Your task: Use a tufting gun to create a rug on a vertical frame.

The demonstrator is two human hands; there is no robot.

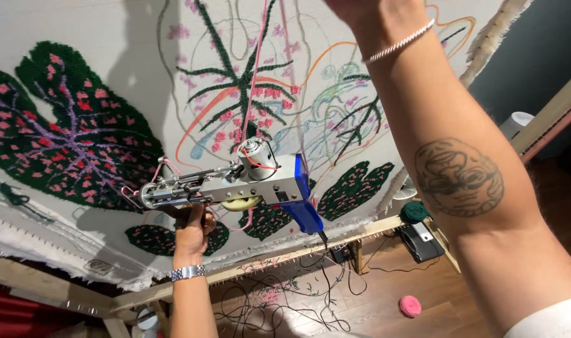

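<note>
Blue-handled silver tufting gun [235,184] with pink yarn [255,69], white backing cloth [141,37] tufted in dark green leaves [54,131] speckled pink and veined purple, orange outlines.

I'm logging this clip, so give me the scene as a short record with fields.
setting: tufting cloth stretched on a wooden frame
left hand: grips the tufting gun from below
right hand: raised, hand itself out of frame; bracelet on wrist
yarn: pink strand running down to the gun
cloth design: tufted green leaves with pink spots
floor: pink yarn ball, loose cables
</note>
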